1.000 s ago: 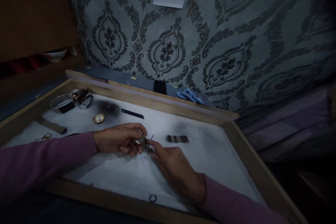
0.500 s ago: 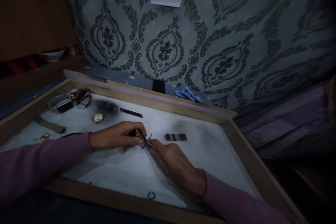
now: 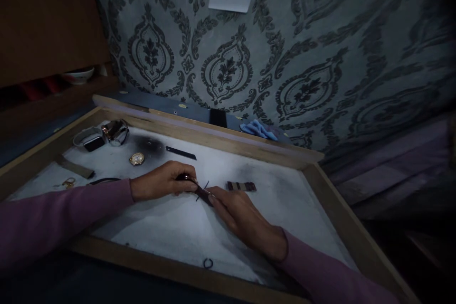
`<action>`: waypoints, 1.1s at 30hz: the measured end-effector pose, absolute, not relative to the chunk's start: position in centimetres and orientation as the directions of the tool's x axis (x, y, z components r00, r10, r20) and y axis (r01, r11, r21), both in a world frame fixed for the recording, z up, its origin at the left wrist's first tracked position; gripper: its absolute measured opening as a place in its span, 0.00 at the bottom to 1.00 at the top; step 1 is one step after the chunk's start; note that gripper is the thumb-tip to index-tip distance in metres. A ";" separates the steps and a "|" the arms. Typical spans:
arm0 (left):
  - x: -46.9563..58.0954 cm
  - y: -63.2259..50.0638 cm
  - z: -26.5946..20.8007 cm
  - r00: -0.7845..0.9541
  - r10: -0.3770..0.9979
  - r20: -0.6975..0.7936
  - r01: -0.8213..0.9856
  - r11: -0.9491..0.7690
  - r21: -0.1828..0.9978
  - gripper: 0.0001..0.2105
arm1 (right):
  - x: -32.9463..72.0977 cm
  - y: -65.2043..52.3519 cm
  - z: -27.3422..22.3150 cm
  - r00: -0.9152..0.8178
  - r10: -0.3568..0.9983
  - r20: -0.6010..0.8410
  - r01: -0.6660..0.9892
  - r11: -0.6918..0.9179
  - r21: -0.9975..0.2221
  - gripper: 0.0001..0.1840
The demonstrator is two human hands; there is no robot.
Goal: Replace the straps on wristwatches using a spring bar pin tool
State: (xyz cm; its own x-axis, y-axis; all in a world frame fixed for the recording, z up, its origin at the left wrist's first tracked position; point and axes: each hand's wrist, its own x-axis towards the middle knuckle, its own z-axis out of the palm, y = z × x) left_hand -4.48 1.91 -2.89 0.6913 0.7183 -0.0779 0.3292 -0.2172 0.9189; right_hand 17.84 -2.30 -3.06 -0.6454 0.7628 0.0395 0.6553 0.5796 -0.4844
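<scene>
- Plainly, our left hand [image 3: 162,181] had its thumb and fingers curled around a small shiny watch case [image 3: 185,177], much of it hidden in the grip.
- With our right hand [image 3: 245,221] we pinched a slim dark piece [image 3: 204,194] at the fingertips; whether it was a tool or a strap, we could not tell.
- We had the watch case between both hands, above the middle of a white-floored wooden tray [image 3: 337,209].
- Just beyond our fingers, the tray held a dark blade [image 3: 181,153] and, to the right, a striped strap piece [image 3: 241,185].
- Left of the blade lay a gold-rimmed watch face [image 3: 136,158].
- Farther left, the tray contained a grey-green strap [image 3: 75,167], a gold-coloured clasp [image 3: 69,182] and, beside our left sleeve [image 3: 71,213], a black band [image 3: 103,180].
- In its far left corner we saw a dark-screened watch [image 3: 94,143] next to a second watch [image 3: 116,132].
- Near the tray's closest edge lay a small dark ring [image 3: 208,263].
- Outside, past the far edge, lay a crumpled blue cloth [image 3: 259,129]; on a shelf [image 3: 101,86] at left stood a bowl [image 3: 78,75], its inside hidden from us.
</scene>
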 end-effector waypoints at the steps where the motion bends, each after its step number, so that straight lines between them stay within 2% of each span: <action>1: -4.5 1.9 -2.8 0.691 0.716 -0.093 0.323 -0.192 0.927 0.10 | 17.8 -2.3 -2.9 -0.638 0.769 0.051 0.659 0.579 -0.480 0.15; 9: -4.1 1.1 -2.7 0.717 0.687 -0.118 0.239 -0.083 0.967 0.11 | 17.6 -2.8 -3.2 -0.620 0.756 0.210 0.536 0.603 -0.592 0.17; 13: -3.8 0.9 -3.3 0.681 0.714 -0.162 0.197 0.035 0.980 0.13 | 17.5 -2.9 -3.3 -0.624 0.760 0.181 0.526 0.579 -0.623 0.17; 18: -3.6 0.9 -3.2 0.638 0.734 -0.233 0.195 0.138 0.971 0.12 | 17.7 -2.6 -3.4 -0.602 0.770 0.214 0.528 0.584 -0.617 0.17; 22: -3.6 0.9 -3.1 0.653 0.725 -0.218 0.143 0.164 0.976 0.13 | 17.7 -2.6 -3.5 -0.572 0.800 0.182 0.590 0.555 -0.586 0.18; 27: -3.5 0.8 -3.1 0.663 0.712 -0.231 0.127 0.196 0.972 0.13 | 17.4 -3.1 -3.0 -0.564 0.815 0.130 0.599 0.512 -0.616 0.19; 33: -3.6 0.8 -3.1 0.675 0.705 -0.219 0.095 0.211 0.973 0.13 | 17.4 -3.2 -3.0 -0.526 0.836 0.155 0.601 0.494 -0.628 0.14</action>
State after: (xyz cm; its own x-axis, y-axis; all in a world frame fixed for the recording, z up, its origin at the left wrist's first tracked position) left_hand -3.60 0.85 -3.15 0.6747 0.7049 -0.2189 0.0947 0.2114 0.9728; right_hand 17.45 -3.20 -2.99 -0.5256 0.8365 0.1549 0.6014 0.4942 -0.6277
